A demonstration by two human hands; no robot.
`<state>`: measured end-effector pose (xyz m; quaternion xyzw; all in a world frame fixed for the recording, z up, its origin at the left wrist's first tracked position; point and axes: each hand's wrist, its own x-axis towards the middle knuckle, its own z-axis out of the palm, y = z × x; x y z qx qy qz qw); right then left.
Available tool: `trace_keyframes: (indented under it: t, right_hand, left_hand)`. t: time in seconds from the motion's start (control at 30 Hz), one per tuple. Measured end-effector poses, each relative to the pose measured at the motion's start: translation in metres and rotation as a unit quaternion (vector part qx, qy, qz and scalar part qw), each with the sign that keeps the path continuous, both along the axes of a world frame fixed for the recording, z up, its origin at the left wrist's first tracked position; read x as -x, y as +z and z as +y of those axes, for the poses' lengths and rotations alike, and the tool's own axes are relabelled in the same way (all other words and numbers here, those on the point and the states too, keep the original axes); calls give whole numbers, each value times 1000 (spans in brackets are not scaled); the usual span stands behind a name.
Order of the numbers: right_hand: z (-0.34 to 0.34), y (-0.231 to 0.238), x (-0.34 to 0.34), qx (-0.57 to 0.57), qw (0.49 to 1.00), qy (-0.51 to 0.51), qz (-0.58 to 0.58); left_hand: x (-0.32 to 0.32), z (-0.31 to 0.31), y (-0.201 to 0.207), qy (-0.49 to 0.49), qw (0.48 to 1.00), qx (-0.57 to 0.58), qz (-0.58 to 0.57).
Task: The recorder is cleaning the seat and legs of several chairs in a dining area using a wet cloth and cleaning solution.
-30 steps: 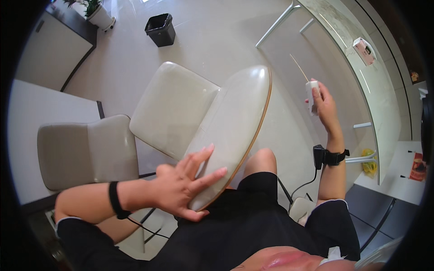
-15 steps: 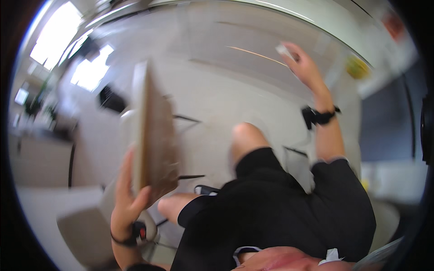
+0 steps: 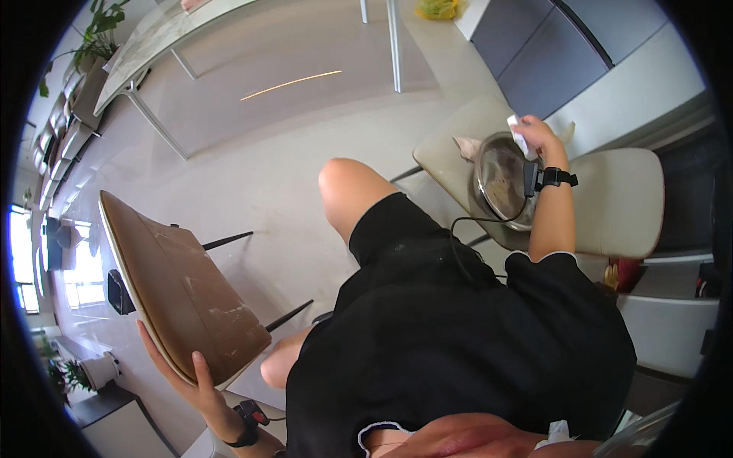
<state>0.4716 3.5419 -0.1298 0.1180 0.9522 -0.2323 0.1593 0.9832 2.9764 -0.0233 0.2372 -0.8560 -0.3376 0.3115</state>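
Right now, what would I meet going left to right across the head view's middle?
Bright window → brown chair back gripped by the left hand → right knee → metal bowl → cream padded panel.

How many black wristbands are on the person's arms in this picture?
2: the left wristband, just behind the left hand; the right wristband, just behind the right hand. No other seems hidden.

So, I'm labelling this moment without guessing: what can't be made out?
Head view throughout:
Brown-backed chair: front hidden behind its own back, which the left hand holds.
Basin: right part covered by the black wrist box and forearm.
White thing in the right hand: partly covered by that hand; kind unclear.
Table: cut off by the top edge.
Black bin: partly behind the chair.
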Motion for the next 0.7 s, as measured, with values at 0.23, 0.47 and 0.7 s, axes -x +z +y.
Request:
trace_keyframes:
  t: [0.23,0.47,0.7]
  right_hand:
    - [52,-74,-51,-56,995,62,-48]
    - [29,-114,-52,-166,982,82,23]
    - [37,-123,-41,-170,964,203,-15]
  left_hand:
    - [7,3,-3,-11,999,-18,45]
    - [-1,0,-8,-22,996,-37,83]
    - [3,6,-7,-11,994,-47,95]
